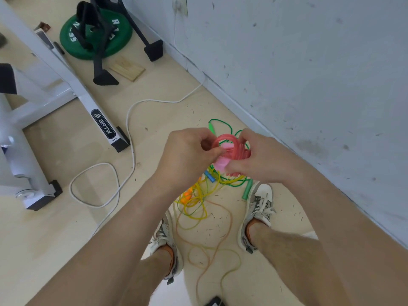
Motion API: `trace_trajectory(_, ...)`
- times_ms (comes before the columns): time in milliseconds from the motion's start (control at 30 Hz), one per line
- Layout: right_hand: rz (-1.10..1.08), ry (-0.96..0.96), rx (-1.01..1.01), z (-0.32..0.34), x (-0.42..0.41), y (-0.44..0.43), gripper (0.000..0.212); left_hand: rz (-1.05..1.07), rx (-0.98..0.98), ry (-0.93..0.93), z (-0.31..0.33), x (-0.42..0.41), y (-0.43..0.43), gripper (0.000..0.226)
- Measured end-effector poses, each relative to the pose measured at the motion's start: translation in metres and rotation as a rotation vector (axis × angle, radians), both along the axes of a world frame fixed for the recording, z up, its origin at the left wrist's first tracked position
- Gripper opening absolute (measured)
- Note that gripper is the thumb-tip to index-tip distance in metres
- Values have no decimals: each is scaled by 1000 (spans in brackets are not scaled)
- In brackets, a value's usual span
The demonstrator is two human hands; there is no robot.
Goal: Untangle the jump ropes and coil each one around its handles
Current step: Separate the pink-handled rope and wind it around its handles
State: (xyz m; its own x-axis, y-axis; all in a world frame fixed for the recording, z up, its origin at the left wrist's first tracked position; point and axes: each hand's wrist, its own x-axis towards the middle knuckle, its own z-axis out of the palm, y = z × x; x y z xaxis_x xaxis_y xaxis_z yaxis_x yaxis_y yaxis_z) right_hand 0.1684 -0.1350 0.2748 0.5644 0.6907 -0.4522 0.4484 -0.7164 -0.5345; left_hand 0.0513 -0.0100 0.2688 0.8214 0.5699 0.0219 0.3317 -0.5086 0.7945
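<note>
Jump ropes in green, yellow and orange lie as one loose tangle (198, 202) on the floor just out from the wall (309, 62), the biggest thing in view, which shuts off all room on that side. Well away from the wall stands a white bench frame (72, 85), with a white cable (130, 129) looping between it and the tangle. The open floor is out there, though the cable could snag a trailing rope.

Above the tangle and near the wall, both hands meet on the pink rope (227, 140). The left hand (185, 155) pinches the coil's outer side between curled fingers and thumb. The right hand (262, 160) curls round the wall-side turns, thumb across the pink handles (220, 164), probably so the coils cannot spring loose. This rope looks nearly wrapped; the floor ropes are not yet sorted.
</note>
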Motion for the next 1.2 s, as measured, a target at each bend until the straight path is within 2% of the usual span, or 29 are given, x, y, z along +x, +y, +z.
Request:
trace_trajectory(133,-1,-50,2,2,-1,1,59,-111,439,80,-5,1,-1,21)
trace_trajectory(200,39,-121,-12,-1,-6,3,57,-103,569,108,-6,2,-1,21)
trace_trajectory(267,89,-218,-32,-3,-10,4,54,-132,621,148,-5,4,-7,30)
trace_trajectory(367,130,-321,-48,-5,-12,4,49,-119,505,190,-2,4,-16,31)
trace_trajectory(467,128,-267,-34,-7,-10,3,53,-8,258,163,-6,3,-6,22)
trace_trajectory(567,113,-203,-26,-6,-10,2,50,-83,415,107,-6,2,-13,16)
trace_trajectory(633,91,-145,-5,-4,-8,0,45,-147,449,50,-6,1,-29,9)
trace_trajectory(767,30,-72,48,-4,-9,1,51,-38,244,4,-5,3,-20,16)
trace_trajectory(933,7,-143,63,-6,-14,4,49,-143,492,111,-7,-1,-7,17)
trace_trajectory(1000,14,-196,51,-6,-16,5,49,-131,528,117,-9,1,-6,17)
trace_trajectory(1033,26,-212,37,-6,-17,6,48,-106,475,118,-7,2,-8,14)
trace_trajectory(1133,10,-145,28,-5,-17,8,50,59,73,51,-1,3,-11,6)
trace_trajectory(1200,26,-94,28,-1,-15,7,55,71,-144,-10,8,1,-1,16)
